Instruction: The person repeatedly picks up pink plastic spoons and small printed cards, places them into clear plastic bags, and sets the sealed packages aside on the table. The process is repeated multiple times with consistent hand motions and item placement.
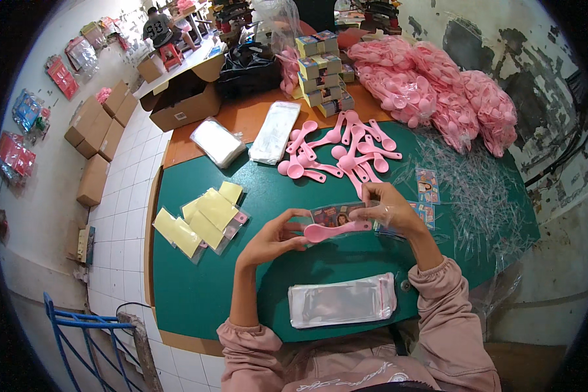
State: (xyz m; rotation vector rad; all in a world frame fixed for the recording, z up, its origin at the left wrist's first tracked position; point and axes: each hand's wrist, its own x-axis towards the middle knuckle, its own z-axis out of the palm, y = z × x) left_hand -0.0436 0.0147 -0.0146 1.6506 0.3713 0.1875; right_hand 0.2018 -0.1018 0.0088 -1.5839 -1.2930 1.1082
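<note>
In front of me a clear plastic bag holds a printed card and a pink measuring spoon. My left hand curls its thumb and fingers round the bag's left end, beside the spoon's bowl. At the other end, my right hand is closed on the bag near the spoon's handle. Below my hands lies a stack of empty clear bags. Loose pink spoons are heaped beyond. Several cards lie beside my right wrist, one partly hidden by it.
Filled bags with yellow backs lie at left. Two bag stacks and banded card piles stand farther back. Pink spoon bundles fill the far right, above scattered clear plastic strips. An open carton sits at the table's far left.
</note>
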